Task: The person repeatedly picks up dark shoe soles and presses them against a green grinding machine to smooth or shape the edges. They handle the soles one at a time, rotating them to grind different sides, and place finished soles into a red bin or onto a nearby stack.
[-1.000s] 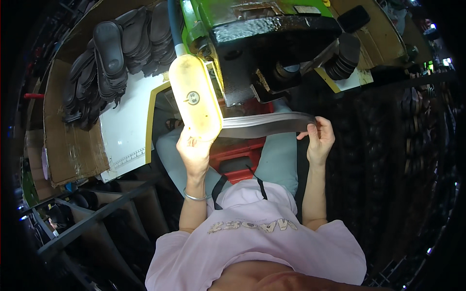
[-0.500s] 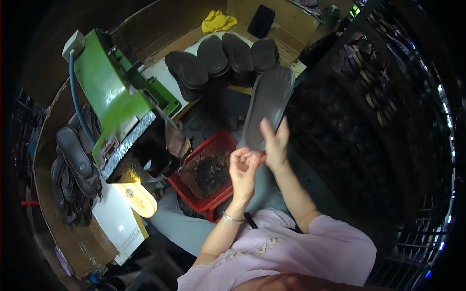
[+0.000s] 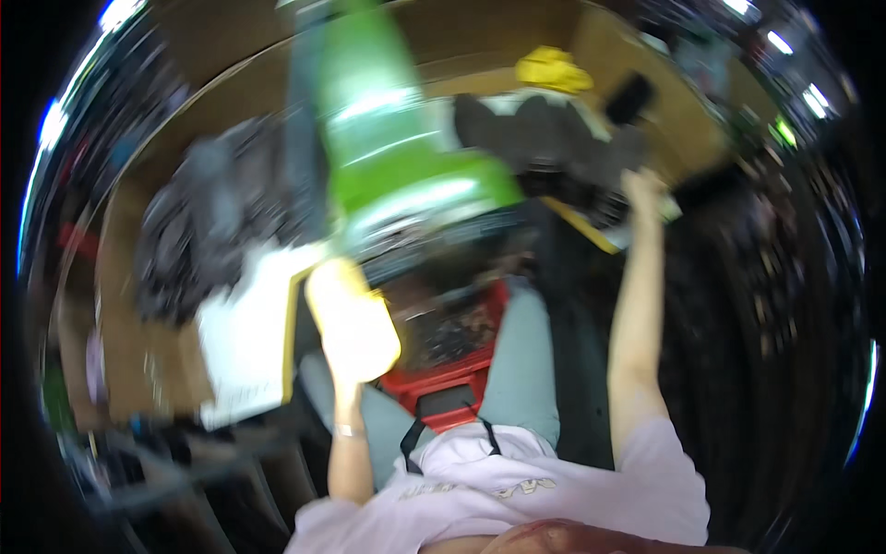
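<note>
The picture is blurred by motion. My right hand (image 3: 643,187) is stretched far forward and rests at the edge of a stack of dark shoe soles (image 3: 544,138) on the bench; its fingers are too blurred to read. My left hand (image 3: 343,392) is raised in front of me, mostly hidden behind a pale yellow oval piece (image 3: 353,323) that sits by the green machine (image 3: 397,157). A red crate (image 3: 448,379) with dark scraps sits between my knees.
A second heap of dark soles (image 3: 208,231) lies at the left on the brown bench. A white board (image 3: 245,355) leans beside it. A yellow cloth (image 3: 552,69) and a small black object (image 3: 630,95) lie at the far end. Dark racks fill the right side.
My view has swung back toward the machine. My right hand, which held a long dark sole upright, now reaches out to the stack of soles; my left hand moved left, up behind the yellow piece.
</note>
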Demonstrator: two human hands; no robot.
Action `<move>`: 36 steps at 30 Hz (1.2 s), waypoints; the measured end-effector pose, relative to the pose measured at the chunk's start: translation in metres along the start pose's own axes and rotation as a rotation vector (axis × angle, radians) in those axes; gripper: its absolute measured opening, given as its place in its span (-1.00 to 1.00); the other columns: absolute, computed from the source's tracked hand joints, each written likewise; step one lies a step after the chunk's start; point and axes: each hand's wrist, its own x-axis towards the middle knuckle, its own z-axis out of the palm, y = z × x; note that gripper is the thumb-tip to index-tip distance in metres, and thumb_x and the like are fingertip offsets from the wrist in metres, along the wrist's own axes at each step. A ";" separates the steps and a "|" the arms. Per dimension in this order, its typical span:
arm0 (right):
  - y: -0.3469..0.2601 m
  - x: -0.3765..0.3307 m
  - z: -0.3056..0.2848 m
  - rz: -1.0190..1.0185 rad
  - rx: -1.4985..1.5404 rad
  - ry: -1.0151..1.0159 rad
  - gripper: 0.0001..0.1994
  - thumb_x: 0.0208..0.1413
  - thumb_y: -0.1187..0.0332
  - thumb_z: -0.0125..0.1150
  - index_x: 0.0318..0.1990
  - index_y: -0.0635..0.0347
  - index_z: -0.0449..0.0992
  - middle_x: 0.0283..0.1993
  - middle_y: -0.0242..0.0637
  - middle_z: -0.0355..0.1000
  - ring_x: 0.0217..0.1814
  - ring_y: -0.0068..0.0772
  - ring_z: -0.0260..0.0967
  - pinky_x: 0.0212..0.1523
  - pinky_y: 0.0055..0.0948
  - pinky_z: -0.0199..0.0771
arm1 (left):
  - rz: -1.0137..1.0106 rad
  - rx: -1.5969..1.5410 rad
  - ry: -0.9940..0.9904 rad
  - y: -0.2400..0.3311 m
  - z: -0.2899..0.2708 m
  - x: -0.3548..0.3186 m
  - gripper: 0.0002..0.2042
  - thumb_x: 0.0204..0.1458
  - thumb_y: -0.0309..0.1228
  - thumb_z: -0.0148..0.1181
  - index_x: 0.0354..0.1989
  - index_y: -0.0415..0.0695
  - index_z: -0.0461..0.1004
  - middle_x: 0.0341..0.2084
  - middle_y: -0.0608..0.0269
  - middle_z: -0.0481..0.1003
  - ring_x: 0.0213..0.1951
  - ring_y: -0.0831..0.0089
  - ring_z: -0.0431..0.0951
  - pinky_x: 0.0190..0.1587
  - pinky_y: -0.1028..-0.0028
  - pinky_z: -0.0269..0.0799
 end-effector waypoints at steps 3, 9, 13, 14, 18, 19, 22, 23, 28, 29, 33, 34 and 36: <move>0.006 -0.015 -0.034 0.066 0.407 -0.075 -0.55 -0.05 0.31 0.15 0.01 0.39 0.45 0.00 -0.03 0.46 0.04 -0.07 0.38 0.10 -0.24 0.30 | 0.211 0.318 0.440 0.044 -0.057 0.065 -0.71 0.02 -0.55 0.19 -0.06 -0.27 0.36 -0.12 0.13 0.42 -0.08 0.36 0.45 -0.05 0.42 0.43; -0.006 -0.024 -0.051 0.129 0.510 -0.021 -0.37 0.07 -0.04 0.20 0.08 0.40 0.42 0.03 -0.15 0.44 0.00 -0.40 0.37 -0.05 -0.41 0.36 | 0.389 0.764 0.880 0.084 -0.118 0.167 -0.47 -0.13 -0.29 0.31 0.01 -0.27 0.29 -0.14 -0.07 0.34 -0.01 0.01 0.30 0.07 0.18 0.21; -0.017 -0.060 -0.083 0.116 0.746 0.059 -0.30 0.03 -0.09 0.25 0.10 0.42 0.39 0.00 -0.10 0.44 0.00 -0.35 0.38 -0.01 -0.40 0.36 | 0.182 1.060 0.906 0.072 -0.098 0.201 -0.44 -0.18 -0.29 0.35 0.01 -0.23 0.33 -0.17 -0.08 0.35 -0.06 -0.01 0.32 0.04 0.20 0.23; -0.012 -0.064 -0.083 0.117 0.744 0.104 -0.32 0.03 -0.04 0.26 0.10 0.44 0.37 0.01 -0.08 0.43 0.01 -0.35 0.38 -0.01 -0.40 0.36 | 0.201 1.083 0.932 0.073 -0.097 0.203 -0.47 -0.19 -0.34 0.36 0.00 -0.22 0.35 -0.20 -0.04 0.37 -0.08 0.03 0.34 0.03 0.23 0.25; 0.007 -0.099 -0.072 0.039 0.664 0.219 -0.43 0.07 0.21 0.28 0.17 0.36 0.31 0.04 -0.05 0.33 -0.03 -0.35 0.36 -0.01 -0.44 0.38 | 0.516 0.589 0.896 0.079 -0.131 0.185 -0.56 -0.24 -0.54 0.31 -0.07 -0.22 0.42 -0.26 0.10 0.43 -0.19 0.21 0.44 -0.06 0.34 0.34; 0.010 -0.115 -0.070 -0.001 0.618 0.240 -0.45 0.09 0.28 0.27 0.20 0.31 0.29 0.04 -0.06 0.30 -0.05 -0.35 0.35 -0.01 -0.45 0.39 | 0.558 0.438 0.901 0.085 -0.133 0.166 -0.53 -0.22 -0.57 0.29 -0.02 -0.23 0.40 -0.27 0.15 0.43 -0.21 0.31 0.44 -0.07 0.39 0.35; -0.024 -0.205 -0.065 -0.129 0.767 0.179 -0.53 0.07 0.35 0.27 0.13 0.28 0.36 -0.11 -0.22 0.26 -0.24 -0.41 0.27 -0.09 -0.47 0.38 | 0.711 0.115 0.913 0.143 -0.094 0.061 -0.47 -0.12 -0.64 0.27 0.10 -0.29 0.29 -0.16 0.24 0.37 -0.17 0.49 0.39 -0.05 0.51 0.35; -0.052 -0.242 -0.073 -0.213 0.721 -0.025 -0.53 0.05 0.40 0.27 0.14 0.28 0.34 -0.07 -0.21 0.30 -0.17 -0.43 0.31 -0.06 -0.49 0.37 | 0.749 0.169 0.932 0.145 -0.092 0.029 -0.36 -0.17 -0.68 0.28 0.18 -0.33 0.20 -0.08 0.18 0.37 -0.15 0.47 0.42 -0.08 0.51 0.38; -0.109 -0.361 -0.047 -0.186 1.344 -0.826 -0.14 -0.19 0.45 0.43 0.31 0.24 0.07 0.26 -0.05 0.16 0.18 -0.27 0.25 0.06 -0.40 0.35 | 0.241 -0.164 0.429 0.140 0.006 -0.052 -0.30 -0.25 -0.76 0.29 0.19 -0.32 0.20 -0.02 -0.01 0.40 -0.10 0.35 0.50 -0.01 0.42 0.44; -0.110 -0.374 -0.041 -0.213 1.343 -0.895 -0.19 -0.20 0.44 0.44 0.27 0.28 0.14 0.21 -0.07 0.23 0.14 -0.31 0.28 0.05 -0.43 0.36 | 0.137 -0.373 0.311 0.131 0.024 -0.052 -0.34 -0.21 -0.75 0.28 0.17 -0.32 0.21 -0.02 0.06 0.41 -0.04 0.39 0.46 0.03 0.45 0.40; -0.050 -0.404 -0.024 0.169 1.292 -1.275 -0.58 -0.14 0.47 0.42 -0.08 0.42 0.48 -0.14 -0.28 0.49 -0.12 -0.49 0.41 -0.05 -0.49 0.41 | -0.149 -0.541 0.027 0.093 0.077 -0.062 -0.47 -0.09 -0.67 0.23 0.12 -0.35 0.26 -0.01 0.14 0.41 -0.01 0.45 0.43 0.06 0.47 0.35; -0.044 -0.409 -0.030 0.243 1.351 -1.261 -0.60 -0.13 0.49 0.41 -0.08 0.40 0.48 -0.11 -0.26 0.48 -0.09 -0.47 0.41 -0.03 -0.48 0.40 | -0.184 -0.486 -0.096 0.084 0.084 -0.068 -0.50 -0.07 -0.65 0.23 0.11 -0.35 0.27 -0.01 0.13 0.42 -0.01 0.46 0.43 0.07 0.46 0.35; -0.034 -0.422 -0.037 0.339 1.393 -1.204 -0.57 -0.12 0.49 0.41 -0.05 0.37 0.47 -0.09 -0.26 0.47 -0.05 -0.44 0.41 0.02 -0.46 0.38 | -0.247 -0.430 -0.171 0.074 0.103 -0.085 -0.65 0.00 -0.55 0.22 0.00 -0.35 0.39 -0.11 0.15 0.49 -0.09 0.44 0.48 0.02 0.44 0.37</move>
